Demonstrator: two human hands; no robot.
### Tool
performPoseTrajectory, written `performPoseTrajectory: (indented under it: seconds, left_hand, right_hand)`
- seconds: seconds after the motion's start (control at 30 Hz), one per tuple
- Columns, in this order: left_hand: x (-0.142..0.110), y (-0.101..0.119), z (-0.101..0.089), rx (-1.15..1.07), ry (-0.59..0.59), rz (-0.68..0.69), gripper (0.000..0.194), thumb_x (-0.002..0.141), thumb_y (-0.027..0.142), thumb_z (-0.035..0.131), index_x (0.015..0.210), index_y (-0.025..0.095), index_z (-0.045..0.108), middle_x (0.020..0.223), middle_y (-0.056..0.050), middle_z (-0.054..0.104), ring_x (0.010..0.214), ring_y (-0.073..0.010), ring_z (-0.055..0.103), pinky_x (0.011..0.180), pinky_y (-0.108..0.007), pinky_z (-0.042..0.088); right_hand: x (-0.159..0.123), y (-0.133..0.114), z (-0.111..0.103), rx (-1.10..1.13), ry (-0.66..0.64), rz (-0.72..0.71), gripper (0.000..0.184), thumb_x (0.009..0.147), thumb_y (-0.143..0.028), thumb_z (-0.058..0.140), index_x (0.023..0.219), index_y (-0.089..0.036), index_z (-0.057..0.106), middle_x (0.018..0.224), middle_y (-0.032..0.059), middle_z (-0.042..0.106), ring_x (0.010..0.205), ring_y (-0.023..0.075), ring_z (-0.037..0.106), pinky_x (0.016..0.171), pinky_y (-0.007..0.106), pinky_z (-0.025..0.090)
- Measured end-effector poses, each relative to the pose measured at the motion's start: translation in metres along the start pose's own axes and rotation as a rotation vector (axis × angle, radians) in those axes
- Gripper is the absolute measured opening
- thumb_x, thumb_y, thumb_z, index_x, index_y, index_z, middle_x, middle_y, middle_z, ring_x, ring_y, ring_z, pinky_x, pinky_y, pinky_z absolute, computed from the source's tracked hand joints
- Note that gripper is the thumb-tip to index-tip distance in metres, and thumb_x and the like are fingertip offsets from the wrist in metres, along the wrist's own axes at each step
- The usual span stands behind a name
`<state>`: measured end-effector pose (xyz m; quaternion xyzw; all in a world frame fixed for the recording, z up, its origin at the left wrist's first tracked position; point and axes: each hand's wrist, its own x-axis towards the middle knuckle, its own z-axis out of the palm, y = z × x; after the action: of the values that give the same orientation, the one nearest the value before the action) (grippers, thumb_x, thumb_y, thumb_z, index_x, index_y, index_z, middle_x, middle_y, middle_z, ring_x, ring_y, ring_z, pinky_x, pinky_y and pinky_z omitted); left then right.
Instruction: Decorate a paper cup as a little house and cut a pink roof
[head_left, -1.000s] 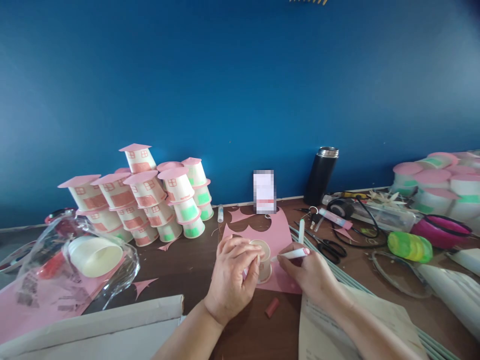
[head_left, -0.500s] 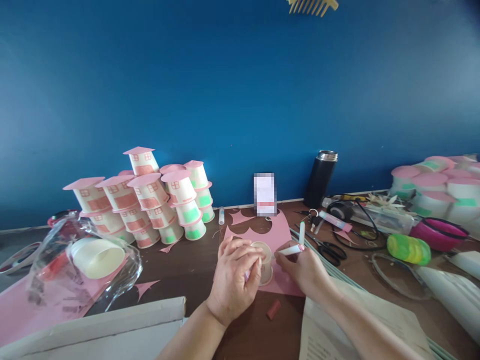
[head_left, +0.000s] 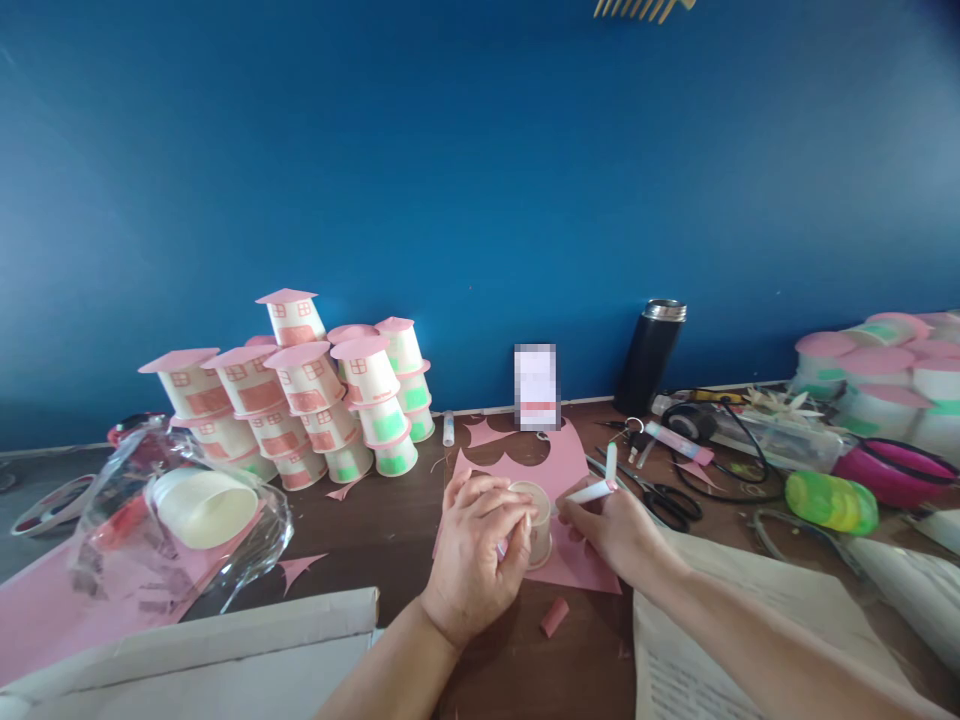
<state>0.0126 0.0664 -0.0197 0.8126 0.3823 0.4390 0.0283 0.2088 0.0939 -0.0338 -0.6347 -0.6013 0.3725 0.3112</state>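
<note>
Under the fingers of my left hand (head_left: 484,555) is a pale paper cup (head_left: 538,545), upside down on a pink paper sheet (head_left: 574,572) with rounded cut-outs. The hand wraps round the cup's left side. My right hand (head_left: 615,530) pinches a white marker (head_left: 592,492) close to the cup's right side; its tip is hard to make out. Just behind that hand shows a white pen with a pale green end (head_left: 611,464). A small dark red cap (head_left: 555,618) lies on the table in front of the cup.
Stacked cups with pink paper roofs (head_left: 307,370) stand at left, by a plastic bag of cups (head_left: 206,508). Behind are a pixelated white card (head_left: 537,385) and a black flask (head_left: 651,355). Scissors (head_left: 671,505), a green bottle (head_left: 831,502) and printed paper (head_left: 750,620) lie right.
The whole view has shifted slightly, so things sit a little further right. My left hand stays on the cup; the marker in my right hand has tilted slightly beside it.
</note>
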Motion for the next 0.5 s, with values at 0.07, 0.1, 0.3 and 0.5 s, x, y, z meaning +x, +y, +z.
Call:
performPoseTrajectory:
  seconds: [0.07,0.1,0.3,0.5]
  left_hand:
    - [0.000,0.000,0.000,0.001,0.000,-0.003,0.022,0.085,0.014,0.053,0.096,0.026,0.069,0.098,0.002,0.075,0.104,-0.0223,0.058,0.105,-0.047,0.030]
    - [0.000,0.000,0.000,0.001,-0.001,-0.006,0.022,0.085,0.014,0.053,0.096,0.026,0.069,0.097,0.002,0.075,0.104,-0.0222,0.058,0.105,-0.047,0.030]
    - [0.000,0.002,-0.001,0.007,-0.012,-0.016,0.023,0.086,0.015,0.052,0.095,0.026,0.069,0.096,0.001,0.075,0.104,-0.0230,0.059,0.106,-0.048,0.030]
    - [0.001,0.002,-0.001,0.011,-0.006,-0.013,0.022,0.085,0.015,0.052,0.094,0.025,0.069,0.095,0.000,0.075,0.102,-0.0235,0.060,0.105,-0.049,0.031]
  right_hand:
    - [0.000,-0.001,-0.001,0.013,0.000,0.000,0.025,0.095,-0.029,0.058,0.074,-0.015,0.060,0.056,-0.0084,0.056,0.045,0.0063,0.053,0.046,0.019,0.044]
    - [-0.001,-0.001,-0.002,0.019,-0.001,-0.005,0.026,0.094,-0.028,0.059,0.072,-0.015,0.059,0.055,-0.0085,0.056,0.046,0.0067,0.054,0.046,0.019,0.044]
    - [0.001,0.000,-0.003,0.033,-0.002,-0.035,0.030,0.093,-0.025,0.059,0.065,-0.016,0.056,0.053,-0.0090,0.053,0.047,0.0072,0.052,0.049,0.020,0.043]
    - [0.011,-0.002,-0.002,-0.002,-0.056,0.000,0.024,0.095,-0.033,0.058,0.080,-0.014,0.062,0.068,-0.0049,0.062,0.056,0.0086,0.059,0.055,0.023,0.051]
